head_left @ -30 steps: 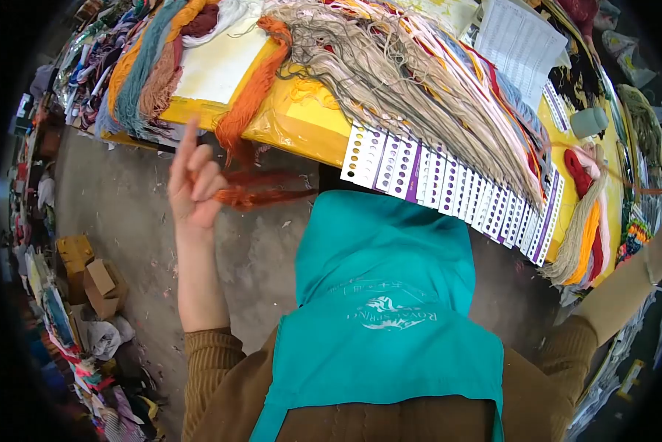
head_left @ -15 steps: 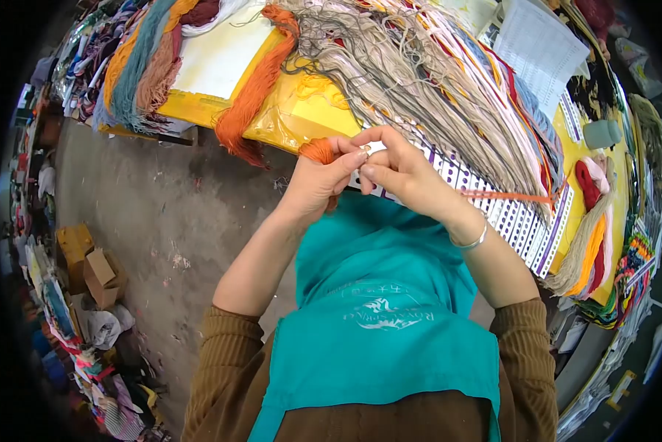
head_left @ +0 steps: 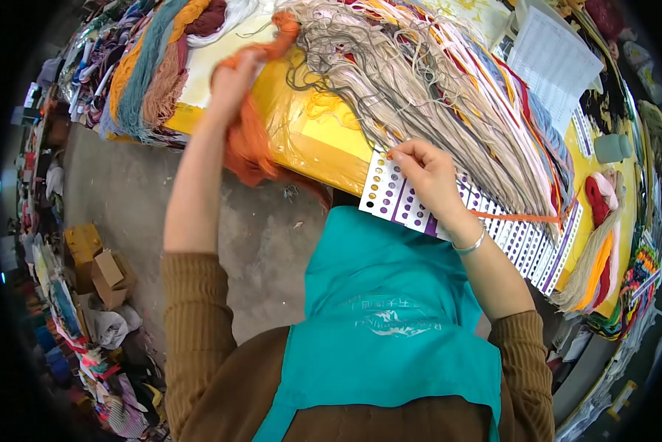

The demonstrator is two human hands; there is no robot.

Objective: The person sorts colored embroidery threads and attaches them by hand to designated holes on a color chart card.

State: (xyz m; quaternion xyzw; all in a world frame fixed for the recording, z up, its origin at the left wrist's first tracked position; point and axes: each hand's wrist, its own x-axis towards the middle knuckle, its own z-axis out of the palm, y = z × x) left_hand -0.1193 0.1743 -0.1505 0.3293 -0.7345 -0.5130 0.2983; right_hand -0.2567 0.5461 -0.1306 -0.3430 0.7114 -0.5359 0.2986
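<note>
My left hand (head_left: pixel 237 76), smeared by motion, is up at the table's left part with a skein of orange thread (head_left: pixel 248 140) looped about it. The skein's loose strands hang over the table edge. Over the white punched cards (head_left: pixel 401 195) my right hand (head_left: pixel 428 175) is closed in a pinch. A small bit of orange thread (head_left: pixel 391 155) shows at its fingertips, by the upper edge of a card with rows of holes and purple stripes. Another orange strand (head_left: pixel 519 217) runs across the cards, right of my right wrist.
Long beige, grey and pink threads (head_left: pixel 434 96) cover the table's middle. Teal and other skeins (head_left: pixel 145 74) hang at the left. Printed sheets (head_left: pixel 555 62) and a grey-green cup-like container (head_left: pixel 612 149) are at the right. Cardboard boxes (head_left: pixel 111 278) stand on the floor.
My hands have come apart. My left hand has swung up and left with the orange thread; my right hand has shifted slightly right and down, uncovering more of the cards.
</note>
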